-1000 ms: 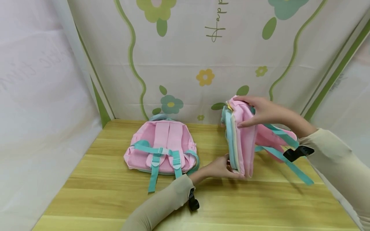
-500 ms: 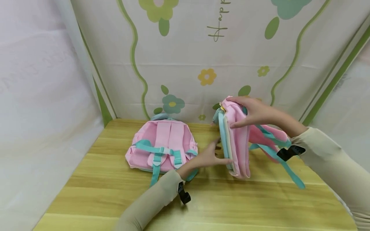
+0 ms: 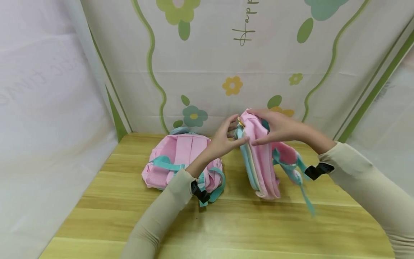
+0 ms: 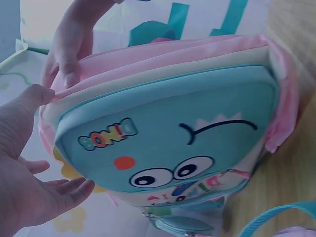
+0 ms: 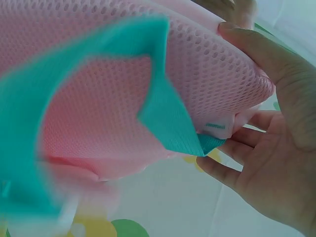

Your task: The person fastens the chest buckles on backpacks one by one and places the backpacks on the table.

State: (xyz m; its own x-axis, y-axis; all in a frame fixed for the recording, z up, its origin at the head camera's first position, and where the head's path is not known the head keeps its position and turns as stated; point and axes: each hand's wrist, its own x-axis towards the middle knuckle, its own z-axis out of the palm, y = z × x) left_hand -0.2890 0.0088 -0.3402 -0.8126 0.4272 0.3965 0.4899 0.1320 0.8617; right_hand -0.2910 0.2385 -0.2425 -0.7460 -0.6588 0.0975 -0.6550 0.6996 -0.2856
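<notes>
Cream left sleeve [image 3: 158, 212] crossed the wood-grain tabletop [image 3: 242, 230]. Left hand [image 3: 221, 139] was loosely spread, no firm hold seen; right hand [image 3: 277, 124] gripped the top of a tilted pink-and-aqua fabric backpack [image 3: 263, 162], right of middle. It looked light, soft, best taken by seamed rims, avoiding dangling teal webbing straps [image 5: 170, 113]. Near the back edge, left, lay a pink mesh-backed backpack [image 3: 184, 147], sleeve partly blocking; beyond hung flower-printed white cloth [image 3: 200, 54].

The tabletop [image 3: 233, 230] is brightly lit, with faint glare reflected; the wrist views are tinted bluish, and a teal strap [image 5: 19, 128] is blurred in the right one.
</notes>
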